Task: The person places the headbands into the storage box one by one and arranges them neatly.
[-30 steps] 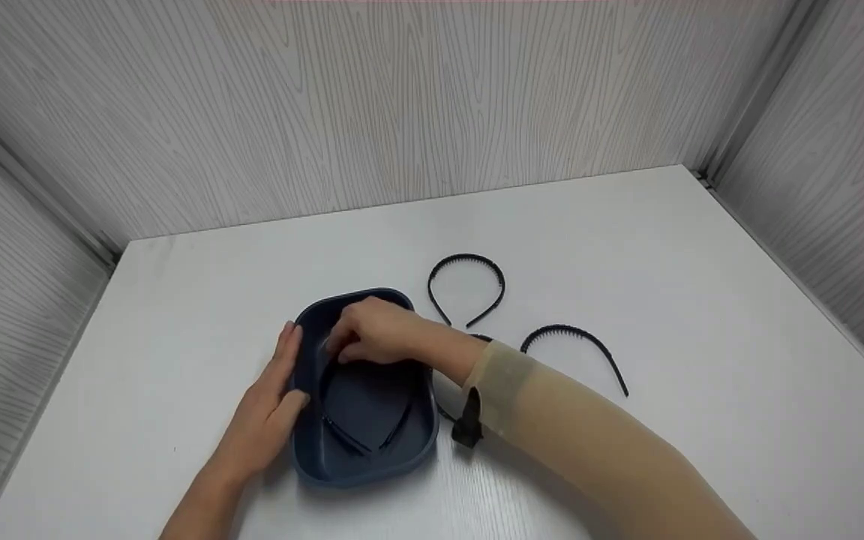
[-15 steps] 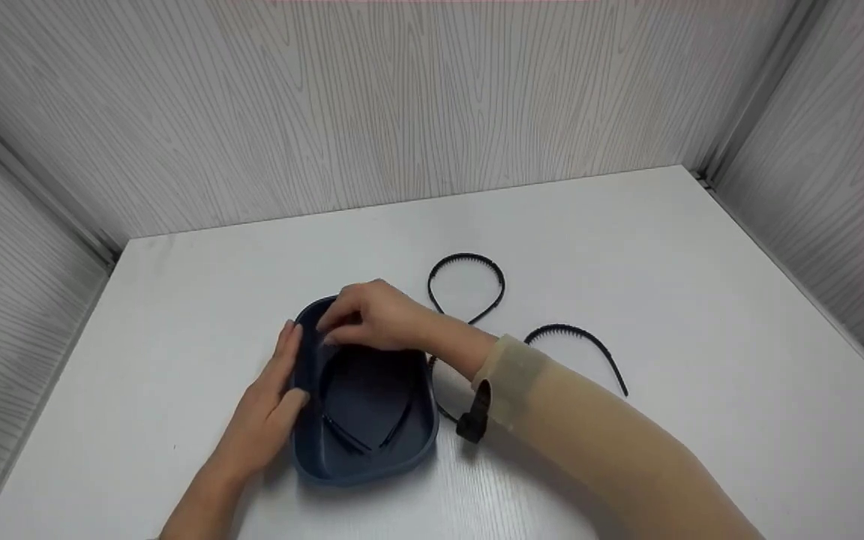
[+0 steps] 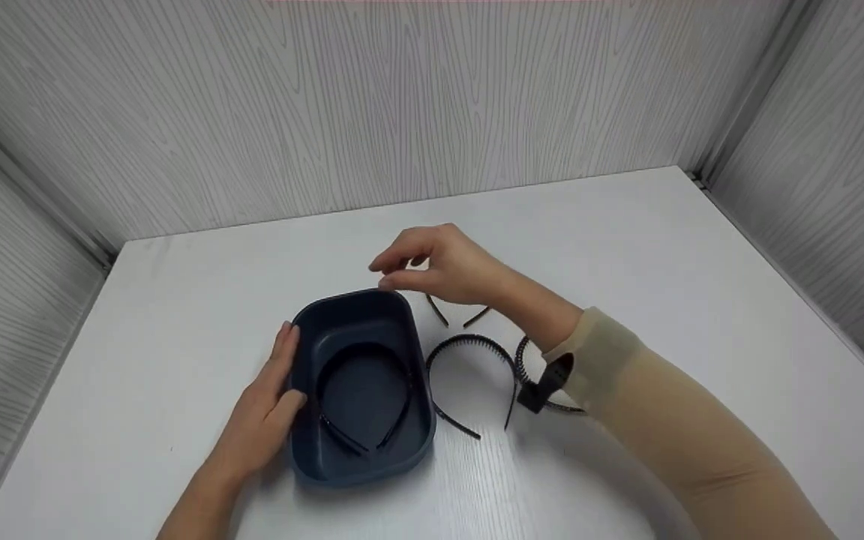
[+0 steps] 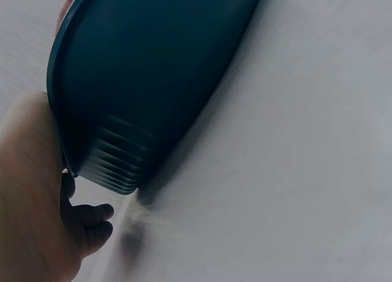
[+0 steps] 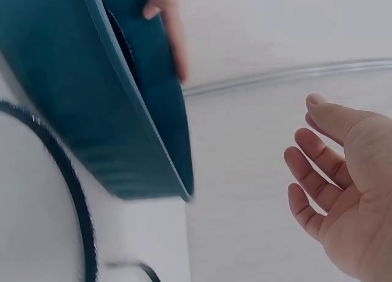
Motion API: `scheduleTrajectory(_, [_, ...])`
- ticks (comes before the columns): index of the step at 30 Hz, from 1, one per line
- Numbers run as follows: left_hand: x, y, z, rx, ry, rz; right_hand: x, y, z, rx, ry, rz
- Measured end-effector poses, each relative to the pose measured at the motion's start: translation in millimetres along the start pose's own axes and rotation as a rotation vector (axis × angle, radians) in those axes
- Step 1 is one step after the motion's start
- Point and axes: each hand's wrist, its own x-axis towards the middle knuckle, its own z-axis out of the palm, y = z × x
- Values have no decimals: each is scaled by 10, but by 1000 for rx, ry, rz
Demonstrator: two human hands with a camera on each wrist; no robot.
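In the head view a dark blue rectangular bin [image 3: 353, 321] stands on the white table, with one black headband [image 3: 342, 436] lying inside. My left hand [image 3: 256, 412] holds the bin's left side, thumb over the rim and fingers along the outer wall. Above the bin's far right corner my right hand [image 3: 447, 262] hangs in the air, its fingers loosely bent and holding nothing, as the right wrist view also shows. A toothed black headband [image 3: 472, 339] lies right beside the bin. Another headband [image 3: 436, 309] is partly hidden behind my right hand, and a third headband [image 3: 520, 360] beneath my right wrist.
The white table [image 3: 199, 300] extends on both sides of the bin. Wood-patterned panels [image 3: 402, 105] close it in at the back, left and right. A black strap [image 3: 544, 384] with a small device sits on my right wrist.
My right hand has come up out of the bin and moved away to the far right, leaving the headband lying inside. My left hand has stayed on the bin.
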Motion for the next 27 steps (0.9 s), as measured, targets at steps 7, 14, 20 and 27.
scheduleTrajectory(7, [-11, -20, -18, 0, -1, 8, -317, 46, -391, 16, 29, 52])
scheduleTrajectory(14, [-26, -40, -53, 3, -8, -8, -616, 181, -568, 28, -8, 158])
scheduleTrajectory(20, [-40, -36, -70, 0, -12, -20, -831, 334, -615, 51, -90, 243])
scheduleTrajectory(27, [-48, -31, -73, 6, -4, -8, -1017, 479, -595, 58, -199, 304])
